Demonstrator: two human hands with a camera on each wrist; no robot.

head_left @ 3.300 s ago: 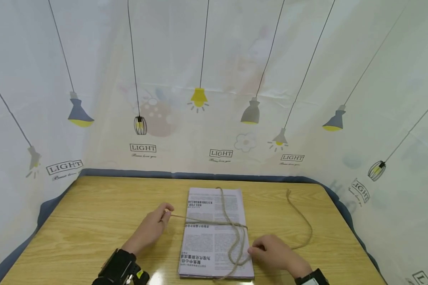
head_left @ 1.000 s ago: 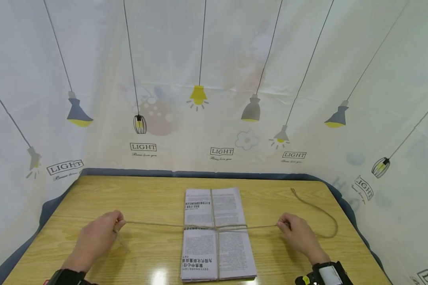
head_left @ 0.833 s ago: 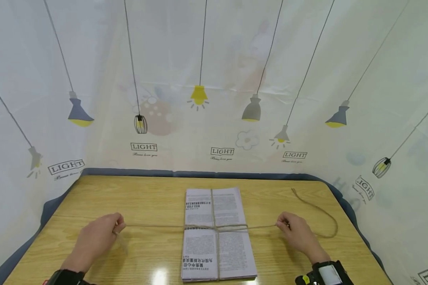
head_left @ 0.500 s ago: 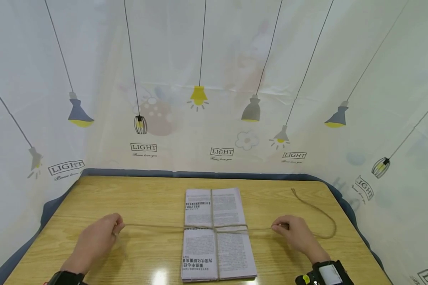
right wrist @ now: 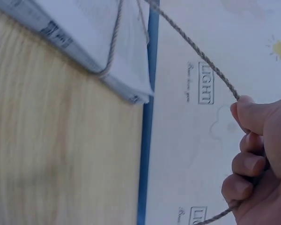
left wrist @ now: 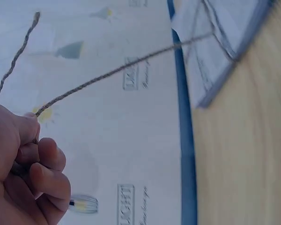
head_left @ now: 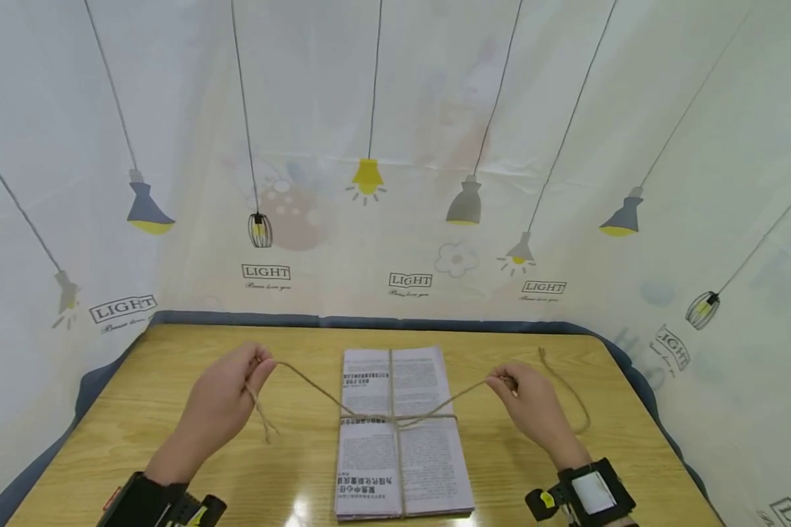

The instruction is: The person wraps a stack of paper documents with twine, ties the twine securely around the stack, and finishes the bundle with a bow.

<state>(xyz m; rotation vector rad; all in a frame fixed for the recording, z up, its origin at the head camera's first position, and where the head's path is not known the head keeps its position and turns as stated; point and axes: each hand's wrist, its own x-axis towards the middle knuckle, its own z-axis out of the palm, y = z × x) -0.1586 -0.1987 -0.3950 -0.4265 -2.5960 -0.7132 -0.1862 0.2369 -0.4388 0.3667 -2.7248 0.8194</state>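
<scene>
A stack of newspapers (head_left: 428, 468) lies on the table, with brown twine (head_left: 395, 380) wrapped round it lengthwise and crosswise, crossing near the middle of the top. To the left of the stack, my left hand (head_left: 220, 399) pinches one end of the twine between thumb and forefinger; a short frayed tail hangs below it. On the right side my right hand (head_left: 530, 406) pinches the other strand, and its fingers curl round it in the right wrist view. Both strands rise from the crossing to the hands in a V. The long loose end trails behind my right hand.
The wooden table (head_left: 290, 468) has a dark blue edging (head_left: 369, 323) along its back. Behind it hangs a white curtain (head_left: 329, 88) printed with lamps. A wrist camera (head_left: 587, 494) is strapped to each forearm.
Earlier the twine lay looser and crooked over the stack, then was drawn taut sideways. Since half a second ago both hands have risen, the left also moving inward, lifting the strands into a V.
</scene>
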